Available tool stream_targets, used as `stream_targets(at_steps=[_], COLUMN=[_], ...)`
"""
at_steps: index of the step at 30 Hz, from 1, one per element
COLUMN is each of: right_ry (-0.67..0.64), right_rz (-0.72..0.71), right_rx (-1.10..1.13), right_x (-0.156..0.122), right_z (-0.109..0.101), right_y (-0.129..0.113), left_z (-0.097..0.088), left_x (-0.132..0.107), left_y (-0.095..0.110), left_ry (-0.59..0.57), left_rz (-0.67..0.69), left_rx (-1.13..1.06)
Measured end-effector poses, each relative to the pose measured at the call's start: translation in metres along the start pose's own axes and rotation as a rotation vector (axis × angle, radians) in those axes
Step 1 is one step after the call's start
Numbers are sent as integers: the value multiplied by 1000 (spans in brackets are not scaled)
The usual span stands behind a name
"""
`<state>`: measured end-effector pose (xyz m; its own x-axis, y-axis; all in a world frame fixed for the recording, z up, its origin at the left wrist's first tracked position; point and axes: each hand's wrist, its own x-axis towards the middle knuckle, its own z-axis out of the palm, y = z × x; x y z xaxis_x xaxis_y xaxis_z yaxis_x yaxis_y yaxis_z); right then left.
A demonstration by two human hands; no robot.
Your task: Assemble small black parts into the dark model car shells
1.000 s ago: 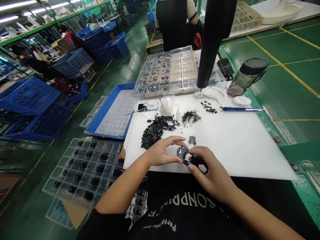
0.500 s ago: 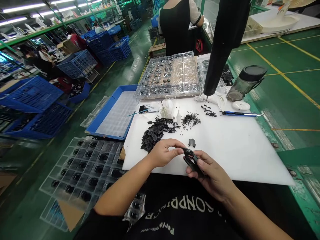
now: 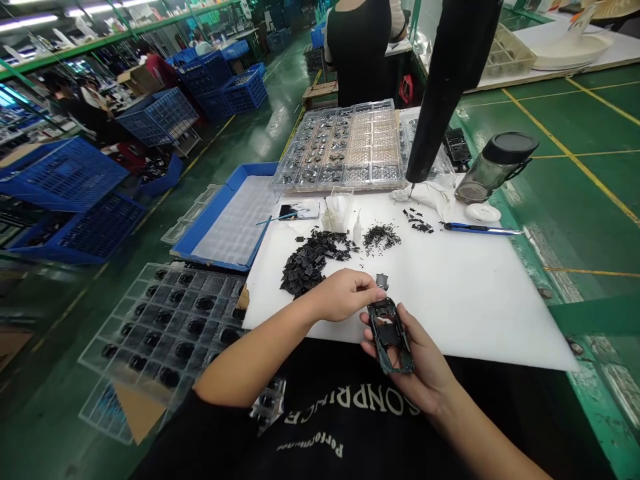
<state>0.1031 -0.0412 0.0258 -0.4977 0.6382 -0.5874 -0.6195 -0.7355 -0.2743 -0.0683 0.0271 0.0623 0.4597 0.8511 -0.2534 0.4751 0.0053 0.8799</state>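
Right hand (image 3: 417, 363) holds a dark plastic frame (image 3: 389, 337) in loosely spread fingers, above the board's (image 3: 470, 313) near edge. Left hand (image 3: 345, 295) bunched just beside it; any pinch can't be told. A slack grip could drop the frame; a bump could scatter the small part (image 3: 383, 281) at its 12 o'clock.

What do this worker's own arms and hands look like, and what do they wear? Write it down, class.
The left hand and right hand are bare, ungloved, with bare forearms. A short black sleeve belongs to a black top with white lettering.
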Motion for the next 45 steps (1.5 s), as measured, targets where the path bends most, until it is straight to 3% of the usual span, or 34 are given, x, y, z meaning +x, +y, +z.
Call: stream_targets(at_steps=[6,8,11,14,15,17,20,22,24,27,31,33,38,45], right_ry=[41,53,73,98,108,116,119,132,147,174,192,185,184,173], right_rz=[-87,-99,-116,-136,-141,-148,-148,-138,-128,-105,-71,-76,-132,-162], right_rx=[79,99,119,136,140,151,163,173,188,202,198,189,155,158], right_x=[5,7,9,9,9,9,9,7,5,4,8,11,15,16], right_z=[4,4,4,3,3,3,4,5,8,13,16,16,14,11], right_y=[2,1,0,0,0,0,0,0,0,0,2,3,5,7], left_z=[1,-8,-35,-68,-78,-93,-102,-99,-93,-78,-48,-29,8,20], left_x=[7,12,30,67,82,112,142,144,130,91,40,25,17,22], left_y=[1,9,35,71,82,99,109,109,107,107,105,98,70,58], left_ry=[27,151,432,729,775,743,564,495,513,527,336,318,418,400], left_rz=[11,89,312,581,640,699,714,715,716,697,635,604,638,641], left_rx=[49,105,88,-22,-46,-70,-77,-74,-71,-123,-383,-497,-665,-726])
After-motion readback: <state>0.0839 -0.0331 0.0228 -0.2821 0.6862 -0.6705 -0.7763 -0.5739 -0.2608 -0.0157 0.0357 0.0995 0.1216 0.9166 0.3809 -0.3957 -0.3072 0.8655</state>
